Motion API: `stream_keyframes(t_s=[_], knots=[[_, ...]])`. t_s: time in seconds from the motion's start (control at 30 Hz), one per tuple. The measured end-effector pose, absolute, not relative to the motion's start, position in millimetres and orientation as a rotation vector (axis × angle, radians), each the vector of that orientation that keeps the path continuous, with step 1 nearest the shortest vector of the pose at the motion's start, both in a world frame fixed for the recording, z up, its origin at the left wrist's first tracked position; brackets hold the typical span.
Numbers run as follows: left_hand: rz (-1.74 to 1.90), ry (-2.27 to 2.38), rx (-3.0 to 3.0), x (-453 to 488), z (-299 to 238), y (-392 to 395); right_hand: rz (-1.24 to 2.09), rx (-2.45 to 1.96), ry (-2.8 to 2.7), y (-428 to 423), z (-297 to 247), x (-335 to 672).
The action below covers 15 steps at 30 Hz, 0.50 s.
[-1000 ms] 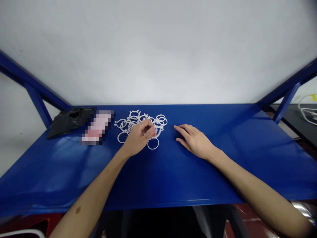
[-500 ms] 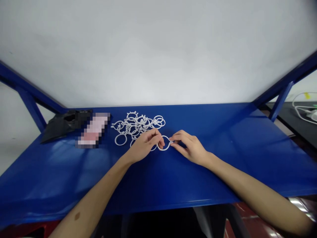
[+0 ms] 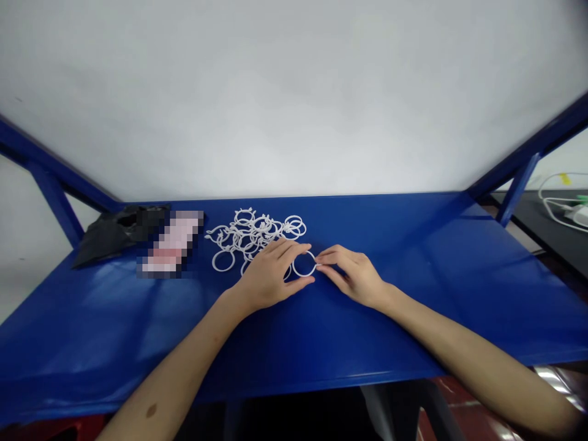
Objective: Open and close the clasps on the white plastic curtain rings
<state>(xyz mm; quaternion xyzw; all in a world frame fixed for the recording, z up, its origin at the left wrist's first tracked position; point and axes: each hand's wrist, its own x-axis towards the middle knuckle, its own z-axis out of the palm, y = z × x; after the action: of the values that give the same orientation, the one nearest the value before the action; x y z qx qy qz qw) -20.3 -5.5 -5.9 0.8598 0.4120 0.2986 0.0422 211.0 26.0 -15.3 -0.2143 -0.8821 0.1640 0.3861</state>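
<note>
A white curtain ring (image 3: 301, 275) with a small clasp lies just above the blue tabletop between my hands. My left hand (image 3: 271, 269) spans it from the left, thumb at its near edge and fingertips at its far edge. On the right side, my right hand (image 3: 351, 272) pinches the clasp end between thumb and fingers, which hide most of the clasp. Several more white curtain rings (image 3: 223, 261) lie in a loose, overlapping heap behind and left of my left hand, which covers some of them.
A black plastic bag (image 3: 108, 236) lies on the blue table (image 3: 390, 343) at the far left, beside a blurred pink-and-white item (image 3: 172, 242). A pale wall (image 3: 294, 122) rises behind. Blue frame bars (image 3: 519, 184) flank the table, and a white cable (image 3: 549, 205) sits beyond the right one.
My left hand has spread its thumb and fingers from a pinch at the ring's left side to a span across its near and far edges. My right hand keeps its pinch.
</note>
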Motion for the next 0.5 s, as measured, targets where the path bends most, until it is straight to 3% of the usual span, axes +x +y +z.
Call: stream_keyframes(t_s=[0.5], knots=[[0.735,1.243,2.914,-20.6,-10.8,-4.0,0.299,-0.505,-2.521,25.7,-7.8,216.9]])
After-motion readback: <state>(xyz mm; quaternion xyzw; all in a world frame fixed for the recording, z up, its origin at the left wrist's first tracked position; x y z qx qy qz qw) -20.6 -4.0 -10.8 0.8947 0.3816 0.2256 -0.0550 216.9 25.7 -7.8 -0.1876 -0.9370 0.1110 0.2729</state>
